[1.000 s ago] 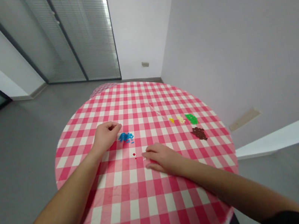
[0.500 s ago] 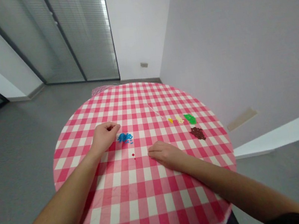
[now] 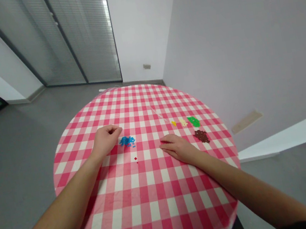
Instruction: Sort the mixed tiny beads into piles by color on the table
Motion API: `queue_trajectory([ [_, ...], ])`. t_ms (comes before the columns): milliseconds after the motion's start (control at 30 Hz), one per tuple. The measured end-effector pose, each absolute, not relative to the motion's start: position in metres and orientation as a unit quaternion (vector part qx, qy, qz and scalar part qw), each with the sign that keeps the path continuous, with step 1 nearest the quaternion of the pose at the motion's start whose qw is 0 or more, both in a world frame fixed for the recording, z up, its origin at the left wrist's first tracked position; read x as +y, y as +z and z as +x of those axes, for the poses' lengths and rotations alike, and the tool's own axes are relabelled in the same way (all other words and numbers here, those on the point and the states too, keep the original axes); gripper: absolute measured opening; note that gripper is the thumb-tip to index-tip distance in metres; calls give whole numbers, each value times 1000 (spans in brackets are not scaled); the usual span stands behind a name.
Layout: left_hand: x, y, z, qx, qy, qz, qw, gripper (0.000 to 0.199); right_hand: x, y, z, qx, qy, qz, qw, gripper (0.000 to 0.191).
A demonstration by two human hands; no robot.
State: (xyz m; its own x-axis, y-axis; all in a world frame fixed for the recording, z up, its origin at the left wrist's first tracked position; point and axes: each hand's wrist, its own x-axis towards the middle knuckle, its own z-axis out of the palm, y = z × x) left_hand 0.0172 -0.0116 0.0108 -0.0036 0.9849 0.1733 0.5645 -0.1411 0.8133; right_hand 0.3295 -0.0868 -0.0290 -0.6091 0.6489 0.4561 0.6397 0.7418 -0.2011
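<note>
From the head view, the left hand (image 3: 105,140) is curled into a loose fist, resting on the cloth at the middle of the frame. Whether anything sits inside it is hidden. Just to its right lies a small heap of blue bits (image 3: 126,141), close but not touching. The right hand (image 3: 177,148) lies flat and open, fingers together and pointing left, holding nothing — it is nearest a brown heap (image 3: 201,136) to its right. Above that hand, in a row, are yellow bits (image 3: 173,123), cream bits (image 3: 183,122) and a green patch of bits (image 3: 193,121). Two red bits (image 3: 135,158) sit between the hands, lower down.

All of this is on a round pink-checked tablecloth (image 3: 143,197). Slatted blinds behind glass (image 3: 82,33) fill the upper left, a pale wall (image 3: 231,40) the right, and grey floor (image 3: 13,171) the lower left.
</note>
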Motion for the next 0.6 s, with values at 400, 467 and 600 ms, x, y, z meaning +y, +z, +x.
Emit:
queue_trajectory([
  [400,-8,7,15,605,376,645,276,28,-59,-33,356,-892,15,-396,219,26],
  [467,-8,8,15,603,378,646,276,28,-51,-33,358,-891,21,-408,200,26],
  [600,-8,8,15,599,380,647,280,28,-36,-28,359,-883,29,-437,168,26],
])
